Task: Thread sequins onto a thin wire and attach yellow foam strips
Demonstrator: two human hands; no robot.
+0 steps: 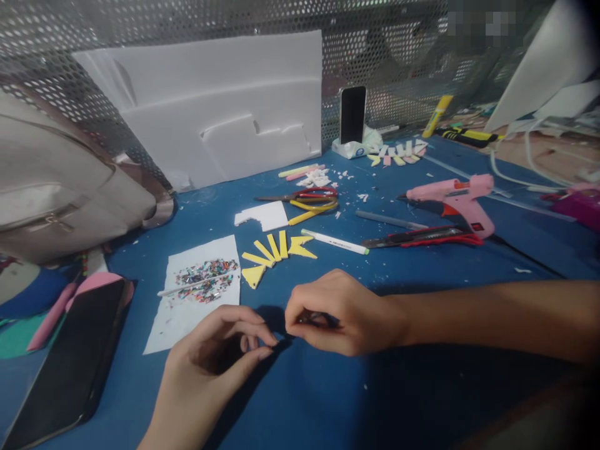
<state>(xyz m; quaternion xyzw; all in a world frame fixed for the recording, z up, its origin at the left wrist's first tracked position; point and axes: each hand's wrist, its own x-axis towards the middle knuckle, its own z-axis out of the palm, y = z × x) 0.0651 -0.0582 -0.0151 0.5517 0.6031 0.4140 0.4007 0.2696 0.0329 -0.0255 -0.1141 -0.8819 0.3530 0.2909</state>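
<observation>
My left hand (220, 359) and my right hand (337, 312) meet low over the blue table (328, 394), fingertips almost touching. Both are pinched closed. The right fingers curl round something small and dark that I cannot make out. The left thumb and forefinger press together near it; what they hold is hidden. Just behind the hands lie several yellow foam pieces (274, 251), strips and triangles fanned out. Left of those is a white paper sheet (194, 290) carrying a pile of coloured glitter bits (206, 278) and a thin white stick.
A pink glue gun (457, 200), a red box cutter (422, 236), a white marker (335, 242), scissors (309, 199) and a white foam scrap (261, 215) lie further back. A phone (352, 115) stands upright against the perforated panel. Another dark phone (70, 362) and a bag (60, 187) sit at left.
</observation>
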